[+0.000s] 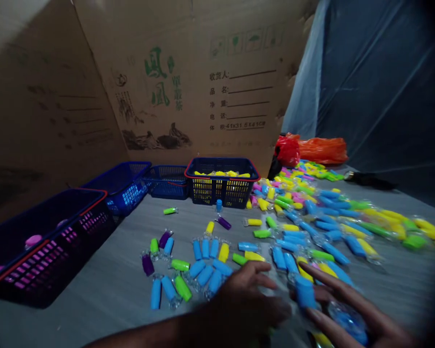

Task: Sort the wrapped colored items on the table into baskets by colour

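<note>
Small plastic tubes in clear wrappers lie spread over a grey surface [105, 309] in blue, green, yellow and purple. My left hand [246, 299] rests palm down with its fingers apart, holding nothing, next to a row of blue tubes [205, 275]. My right hand [358, 314] pinches a blue tube [305, 292] between thumb and fingers. A clear-wrapped blue piece [348, 321] lies under its palm. A larger heap of mixed tubes [322, 217] spreads behind both hands.
Dark blue plastic baskets stand along the left and back; one [43, 246] holds pink pieces and another [222, 182] holds yellow ones. Printed cardboard [203, 87] stands behind them. Red and orange plastic bags [311, 151] lie back right before a blue tarp [377, 87].
</note>
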`<state>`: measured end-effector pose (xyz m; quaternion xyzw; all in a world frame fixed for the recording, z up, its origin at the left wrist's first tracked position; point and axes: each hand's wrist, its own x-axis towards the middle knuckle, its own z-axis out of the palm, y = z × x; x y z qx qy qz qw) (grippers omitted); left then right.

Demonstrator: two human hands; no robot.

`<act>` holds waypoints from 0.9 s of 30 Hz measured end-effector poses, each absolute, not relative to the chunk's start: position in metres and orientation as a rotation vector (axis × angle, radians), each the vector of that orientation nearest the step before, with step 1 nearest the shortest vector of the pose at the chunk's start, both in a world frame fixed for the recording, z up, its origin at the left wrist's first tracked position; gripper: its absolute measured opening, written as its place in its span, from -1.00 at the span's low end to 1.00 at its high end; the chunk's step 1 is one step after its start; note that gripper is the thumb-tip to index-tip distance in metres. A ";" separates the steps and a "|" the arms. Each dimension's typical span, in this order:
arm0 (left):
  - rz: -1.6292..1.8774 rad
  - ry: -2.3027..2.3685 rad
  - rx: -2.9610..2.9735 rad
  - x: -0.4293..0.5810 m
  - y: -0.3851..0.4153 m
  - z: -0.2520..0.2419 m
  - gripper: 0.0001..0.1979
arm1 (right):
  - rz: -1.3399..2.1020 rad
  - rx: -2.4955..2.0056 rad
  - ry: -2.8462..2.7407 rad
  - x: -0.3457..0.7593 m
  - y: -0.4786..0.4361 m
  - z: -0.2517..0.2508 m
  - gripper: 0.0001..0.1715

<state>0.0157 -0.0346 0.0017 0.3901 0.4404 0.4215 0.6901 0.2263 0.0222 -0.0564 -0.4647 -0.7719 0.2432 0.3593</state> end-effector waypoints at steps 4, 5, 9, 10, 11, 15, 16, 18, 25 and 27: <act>0.945 0.837 0.931 0.038 -0.041 -0.009 -0.54 | 0.538 -0.994 -2.131 0.212 0.004 -0.040 -0.44; 0.954 0.845 0.920 0.042 -0.042 -0.009 -0.57 | 0.524 -0.964 -2.151 0.209 0.001 -0.035 -0.46; 0.975 0.930 0.946 0.041 -0.046 -0.001 -0.59 | 0.468 -0.875 -2.177 0.204 -0.004 -0.027 -0.44; 0.976 0.975 0.946 0.035 -0.047 0.004 -0.59 | 0.460 -0.835 -2.185 0.204 -0.004 -0.026 -0.40; 0.995 1.037 0.943 0.025 -0.048 0.009 -0.61 | 0.455 -0.804 -2.184 0.204 -0.004 -0.026 -0.35; 1.068 1.521 1.209 -0.032 -0.048 0.030 -0.77 | 0.424 -0.831 -2.105 0.204 0.001 -0.026 -0.52; 1.034 1.702 1.374 -0.047 -0.048 0.033 -0.82 | 0.429 -0.840 -2.094 0.202 0.003 -0.025 -0.65; 0.810 2.009 1.667 -0.069 -0.048 0.037 -0.86 | 0.477 -0.825 -2.111 0.197 0.007 -0.022 -0.89; 0.181 2.132 1.913 -0.063 -0.051 0.027 -0.77 | 0.710 -0.672 -2.420 0.148 0.040 0.006 -0.90; 0.123 2.133 1.906 -0.058 -0.051 0.024 -0.74 | 0.661 -0.596 -2.526 0.127 0.055 0.012 -0.85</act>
